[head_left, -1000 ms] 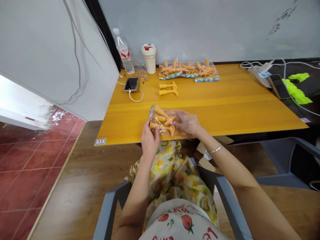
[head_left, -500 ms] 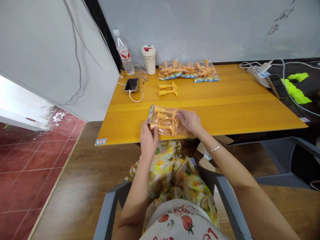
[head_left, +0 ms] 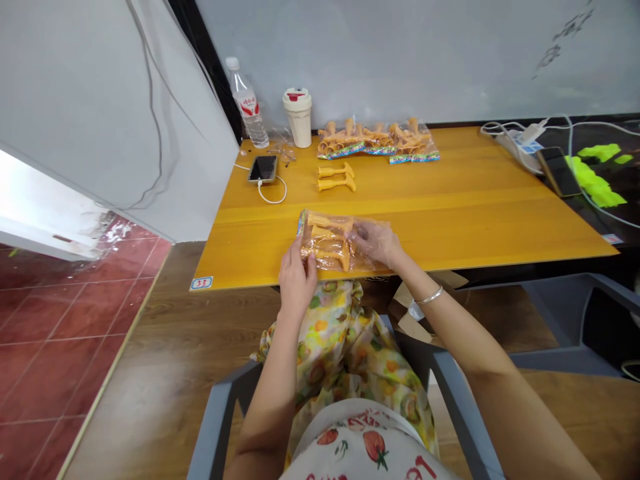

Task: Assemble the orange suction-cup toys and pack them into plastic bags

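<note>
A clear plastic bag [head_left: 363, 263] lies at the table's front edge, with several orange hammer-shaped plastic pieces [head_left: 327, 255] inside and a colourful printed strip at its left end. My left hand [head_left: 297, 273] is closed on the bag's lower left corner, thumb on top. Through the bag's right end, my right hand [head_left: 376, 243] reaches inside, seen behind the film. Its bent fingers are at the head ends of the pieces; the fingertips are partly hidden. Beyond the bag, two loose orange pieces [head_left: 336, 182] lie side by side on the table.
Filled bags [head_left: 355, 141] of similar pieces stand along the back board. At back left are a water bottle [head_left: 249, 107], a lidded cup [head_left: 299, 120] and a phone [head_left: 263, 169] on a white cable. A power strip [head_left: 520, 150] and another phone [head_left: 557, 172] lie at right.
My right hand has shifted slightly left, deeper into the bag, and the pieces have moved a little. The left hand stays at its corner.
</note>
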A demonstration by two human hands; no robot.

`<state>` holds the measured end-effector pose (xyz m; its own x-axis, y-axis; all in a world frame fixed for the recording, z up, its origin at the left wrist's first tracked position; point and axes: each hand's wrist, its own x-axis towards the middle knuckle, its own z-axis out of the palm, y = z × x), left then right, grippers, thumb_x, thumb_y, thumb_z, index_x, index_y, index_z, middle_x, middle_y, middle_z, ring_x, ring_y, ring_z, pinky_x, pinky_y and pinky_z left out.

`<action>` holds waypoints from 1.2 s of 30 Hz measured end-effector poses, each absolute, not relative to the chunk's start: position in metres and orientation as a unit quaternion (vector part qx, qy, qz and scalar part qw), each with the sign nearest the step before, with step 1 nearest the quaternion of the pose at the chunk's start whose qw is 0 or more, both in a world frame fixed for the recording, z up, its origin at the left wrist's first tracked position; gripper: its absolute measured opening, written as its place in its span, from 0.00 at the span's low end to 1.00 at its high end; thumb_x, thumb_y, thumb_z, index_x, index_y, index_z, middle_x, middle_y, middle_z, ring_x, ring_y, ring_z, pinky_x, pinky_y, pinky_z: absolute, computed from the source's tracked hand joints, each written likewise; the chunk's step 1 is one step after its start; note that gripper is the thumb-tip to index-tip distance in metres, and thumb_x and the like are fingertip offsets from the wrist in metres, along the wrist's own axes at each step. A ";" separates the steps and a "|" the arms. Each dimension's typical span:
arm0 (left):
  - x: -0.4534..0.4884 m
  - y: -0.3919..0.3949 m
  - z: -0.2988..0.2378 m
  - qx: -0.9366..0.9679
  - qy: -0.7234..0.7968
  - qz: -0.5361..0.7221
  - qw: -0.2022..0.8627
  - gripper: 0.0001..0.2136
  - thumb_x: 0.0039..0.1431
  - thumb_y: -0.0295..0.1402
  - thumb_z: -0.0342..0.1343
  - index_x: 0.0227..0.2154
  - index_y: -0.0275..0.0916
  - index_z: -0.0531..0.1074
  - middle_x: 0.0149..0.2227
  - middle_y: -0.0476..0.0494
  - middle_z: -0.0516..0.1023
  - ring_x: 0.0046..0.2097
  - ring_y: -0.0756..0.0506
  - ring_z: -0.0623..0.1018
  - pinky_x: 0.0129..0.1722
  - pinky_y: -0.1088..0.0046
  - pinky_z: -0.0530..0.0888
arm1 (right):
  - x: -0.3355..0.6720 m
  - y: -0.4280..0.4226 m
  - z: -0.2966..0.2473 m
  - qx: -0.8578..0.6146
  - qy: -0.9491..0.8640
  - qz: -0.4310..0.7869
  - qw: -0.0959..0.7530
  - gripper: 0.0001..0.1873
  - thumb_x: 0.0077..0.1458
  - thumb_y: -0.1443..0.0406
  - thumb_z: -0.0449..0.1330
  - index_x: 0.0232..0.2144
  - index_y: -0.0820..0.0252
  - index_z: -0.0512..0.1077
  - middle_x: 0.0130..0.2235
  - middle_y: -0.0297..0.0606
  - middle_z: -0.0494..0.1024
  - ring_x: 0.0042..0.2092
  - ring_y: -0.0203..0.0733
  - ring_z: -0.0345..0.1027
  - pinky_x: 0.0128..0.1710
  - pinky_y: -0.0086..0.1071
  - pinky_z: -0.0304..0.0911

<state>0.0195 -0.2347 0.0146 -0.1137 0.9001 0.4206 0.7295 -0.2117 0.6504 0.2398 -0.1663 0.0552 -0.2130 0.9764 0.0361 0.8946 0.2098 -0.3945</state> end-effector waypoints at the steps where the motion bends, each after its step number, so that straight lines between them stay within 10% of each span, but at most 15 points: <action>1: 0.019 -0.235 0.015 0.661 0.617 0.415 0.100 0.23 0.68 0.39 0.47 0.62 0.33 0.64 0.59 0.28 0.75 0.60 0.35 0.75 0.59 0.55 0.72 | 0.239 -0.166 0.055 -0.613 -0.766 0.148 0.126 0.26 0.64 0.44 0.51 0.48 0.55 0.75 0.38 0.39 0.82 0.36 0.44 0.73 0.35 0.34 0.63; 9: 0.015 -0.232 0.018 0.669 0.597 0.428 0.117 0.26 0.68 0.41 0.49 0.64 0.34 0.61 0.61 0.25 0.71 0.62 0.34 0.71 0.62 0.50 0.69 | 0.235 -0.169 0.051 -0.629 -0.751 0.136 0.147 0.29 0.64 0.48 0.54 0.61 0.54 0.70 0.56 0.45 0.79 0.55 0.57 0.74 0.51 0.46 0.69; 15: 0.006 -0.220 0.022 0.677 0.589 0.420 0.136 0.30 0.68 0.45 0.49 0.67 0.35 0.57 0.67 0.26 0.63 0.70 0.34 0.62 0.69 0.49 0.60 | 0.238 -0.158 0.038 -0.574 -0.741 0.233 0.259 0.25 0.63 0.58 0.57 0.60 0.54 0.71 0.53 0.42 0.82 0.52 0.51 0.77 0.53 0.44 0.70; 21: 0.008 -0.219 0.016 0.639 0.624 0.434 0.121 0.33 0.67 0.49 0.49 0.68 0.35 0.55 0.71 0.26 0.57 0.74 0.32 0.54 0.72 0.46 0.52 | 0.268 -0.123 0.038 -0.581 -0.717 0.221 0.315 0.14 0.58 0.67 0.53 0.37 0.60 0.80 0.41 0.42 0.85 0.42 0.46 0.78 0.48 0.41 0.70; 26: 0.012 -0.221 0.015 0.620 0.625 0.462 0.108 0.36 0.67 0.51 0.48 0.69 0.33 0.52 0.73 0.24 0.51 0.75 0.32 0.47 0.72 0.45 0.47 | 0.266 -0.069 0.061 -0.621 -0.686 0.142 0.352 0.17 0.61 0.65 0.50 0.45 0.62 0.77 0.45 0.42 0.83 0.40 0.43 0.75 0.47 0.39 0.69; 36: 0.006 -0.221 0.015 0.603 0.628 0.476 0.123 0.35 0.70 0.51 0.40 0.70 0.30 0.48 0.73 0.22 0.50 0.75 0.34 0.48 0.73 0.47 0.48 | 0.185 -0.013 0.089 -0.541 -0.837 0.053 0.057 0.31 0.61 0.69 0.60 0.65 0.54 0.65 0.59 0.48 0.75 0.56 0.55 0.71 0.56 0.50 0.65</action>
